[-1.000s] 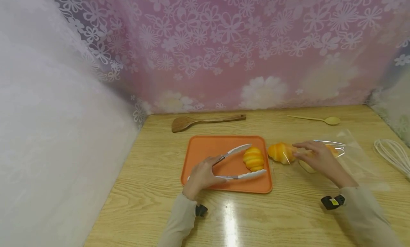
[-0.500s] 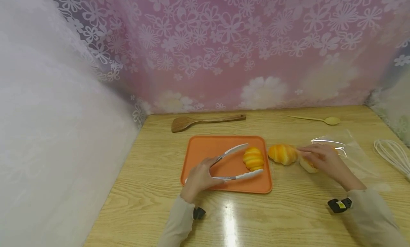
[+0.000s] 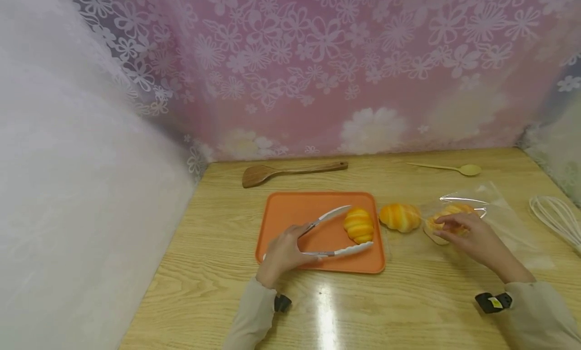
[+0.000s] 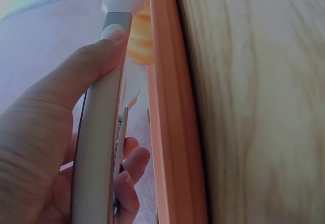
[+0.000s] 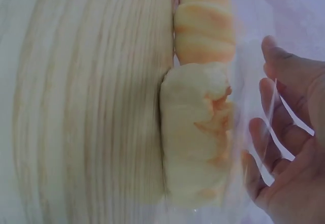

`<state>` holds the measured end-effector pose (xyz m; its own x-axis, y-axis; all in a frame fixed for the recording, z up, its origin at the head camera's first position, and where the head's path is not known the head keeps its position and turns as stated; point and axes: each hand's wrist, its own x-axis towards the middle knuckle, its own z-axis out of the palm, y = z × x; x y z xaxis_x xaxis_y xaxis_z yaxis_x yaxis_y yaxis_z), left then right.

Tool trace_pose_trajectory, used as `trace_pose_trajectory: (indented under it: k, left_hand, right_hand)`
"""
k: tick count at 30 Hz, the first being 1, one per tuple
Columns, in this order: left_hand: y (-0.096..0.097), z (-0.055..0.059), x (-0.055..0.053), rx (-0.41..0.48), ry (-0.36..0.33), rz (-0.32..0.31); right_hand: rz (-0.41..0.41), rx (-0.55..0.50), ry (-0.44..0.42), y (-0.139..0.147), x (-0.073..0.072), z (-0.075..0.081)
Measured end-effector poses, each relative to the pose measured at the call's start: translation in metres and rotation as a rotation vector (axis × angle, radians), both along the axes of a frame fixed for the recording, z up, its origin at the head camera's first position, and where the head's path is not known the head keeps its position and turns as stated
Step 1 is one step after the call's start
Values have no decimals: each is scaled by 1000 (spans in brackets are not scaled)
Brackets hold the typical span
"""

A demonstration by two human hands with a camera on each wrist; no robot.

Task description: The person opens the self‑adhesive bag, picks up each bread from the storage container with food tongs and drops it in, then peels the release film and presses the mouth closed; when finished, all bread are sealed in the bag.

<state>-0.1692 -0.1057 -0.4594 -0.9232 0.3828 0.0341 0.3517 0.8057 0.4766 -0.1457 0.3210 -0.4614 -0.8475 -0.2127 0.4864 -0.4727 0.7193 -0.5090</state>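
Observation:
My left hand (image 3: 285,251) holds metal tongs (image 3: 313,253) with white scalloped tips over an orange tray (image 3: 297,206). The spread tongs straddle a yellow croissant (image 3: 359,226) at the tray's right side. In the left wrist view, my thumb lies along one tong arm (image 4: 99,127). A second croissant (image 3: 400,218) sits on the table just right of the tray. Beyond it, a bread roll (image 3: 434,234) lies in a clear plastic bag (image 3: 508,229). My right hand (image 3: 476,237) hovers over the roll, fingers loosely bent; in the right wrist view the bag's film overlaps those fingers (image 5: 269,97).
A wooden spatula (image 3: 258,176) lies behind the tray, and a yellow spoon (image 3: 469,170) at the back right. Near the right edge is a white whisk (image 3: 556,219). A flowered curtain (image 3: 317,88) hangs behind the table, with a white sheet (image 3: 81,188) on the left.
My right hand has drawn back to the right, from near the second croissant to over the bagged roll. The left hand and tongs have shifted slightly left.

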Motion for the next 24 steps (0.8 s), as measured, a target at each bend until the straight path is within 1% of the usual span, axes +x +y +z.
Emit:
trace_pose_trajectory:
  k: [3, 7, 14, 20, 24]
  left_hand:
    - [2, -1, 0, 6, 1, -8]
    - [2, -1, -1, 20, 0, 0]
    - [1, 1, -3, 60, 40, 1]
    - [-3, 1, -6, 66, 39, -9]
    - [-11, 2, -11, 64, 38, -21]
  right_hand:
    - [-2, -8, 23, 1, 0, -2]
    - [-4, -28, 49, 2, 1, -1]
    - [5, -103, 0, 2, 4, 0]
    - [-9, -105, -22, 2, 5, 0]
    - [-11, -97, -18, 4, 5, 0]
